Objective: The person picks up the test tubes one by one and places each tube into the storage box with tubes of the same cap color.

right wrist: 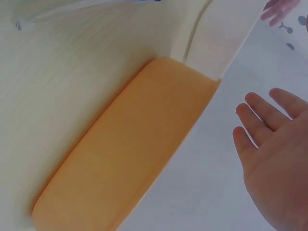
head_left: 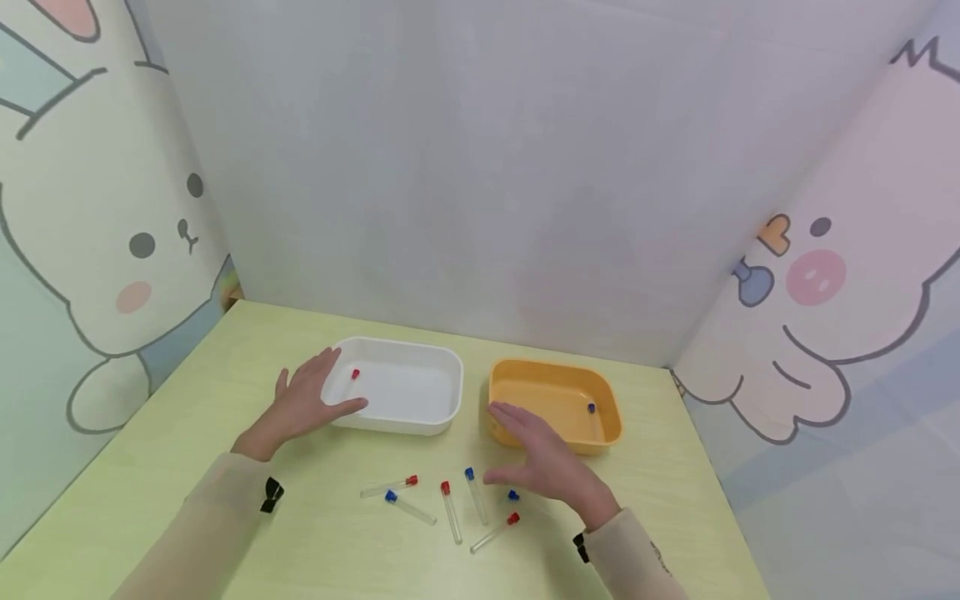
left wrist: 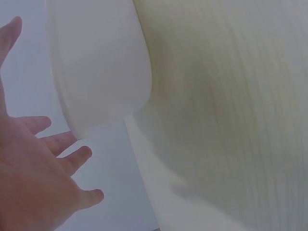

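Observation:
My left hand (head_left: 302, 402), fingers spread, is at the left end of the white tray (head_left: 405, 427) and overlaps its rim in the head view. Inside that tray lies a red-capped tube (head_left: 356, 374). Over the front left corner of the orange tray (head_left: 555, 367) hovers my right hand (head_left: 546, 458), its fingers extended and holding nothing. A blue-capped tube (head_left: 592, 409) lies in the orange tray. In front of the trays, red-capped tubes (head_left: 452, 515) and blue-capped tubes (head_left: 411, 507) lie scattered on the table. One blue cap (head_left: 513, 496) shows beside my right thumb, its tube barely visible.
The pale yellow-green table (head_left: 337, 542) ends at a grey-white curtain (head_left: 450, 208) behind the trays. Cartoon-printed curtains stand at the left and right sides. The two trays sit side by side with a narrow gap between them.

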`<state>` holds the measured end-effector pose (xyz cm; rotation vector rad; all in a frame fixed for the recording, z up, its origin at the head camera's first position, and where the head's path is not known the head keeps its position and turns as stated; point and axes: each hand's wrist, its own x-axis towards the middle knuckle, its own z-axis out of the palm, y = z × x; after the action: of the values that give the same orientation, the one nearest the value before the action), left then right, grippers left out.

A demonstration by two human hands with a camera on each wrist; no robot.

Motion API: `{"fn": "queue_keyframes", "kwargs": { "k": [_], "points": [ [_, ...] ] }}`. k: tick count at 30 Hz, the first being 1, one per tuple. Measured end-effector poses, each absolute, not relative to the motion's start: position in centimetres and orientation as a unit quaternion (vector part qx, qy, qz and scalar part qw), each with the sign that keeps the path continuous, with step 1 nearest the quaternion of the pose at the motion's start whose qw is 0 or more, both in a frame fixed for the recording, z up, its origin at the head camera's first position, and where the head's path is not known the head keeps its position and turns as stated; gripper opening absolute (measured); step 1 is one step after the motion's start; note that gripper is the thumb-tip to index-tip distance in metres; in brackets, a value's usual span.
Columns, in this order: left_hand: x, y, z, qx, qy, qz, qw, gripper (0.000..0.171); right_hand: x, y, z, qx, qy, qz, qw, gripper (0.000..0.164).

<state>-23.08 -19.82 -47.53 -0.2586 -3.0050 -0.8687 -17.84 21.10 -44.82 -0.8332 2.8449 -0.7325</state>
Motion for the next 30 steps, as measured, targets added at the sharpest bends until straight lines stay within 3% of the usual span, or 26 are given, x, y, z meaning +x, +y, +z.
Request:
{"fn": "queue_keyframes", "kwargs": {
  "k": [13, 30],
  "points": [
    [-23.2, -19.7, -47.9, -0.085, -0.95, -0.299, -0.001, 0.109, -16.4, 19.2, -46.0, -0.298, 0.925, -0.204, 0.116, 0.098],
    [-23.4, -20.3, -48.9, -0.083, -0.949, -0.304, 0.0, 0.11, -16.8, 17.9, -48.5, -0.366, 0.919, -0.117, 0.091, 0.103]
  ]
}}
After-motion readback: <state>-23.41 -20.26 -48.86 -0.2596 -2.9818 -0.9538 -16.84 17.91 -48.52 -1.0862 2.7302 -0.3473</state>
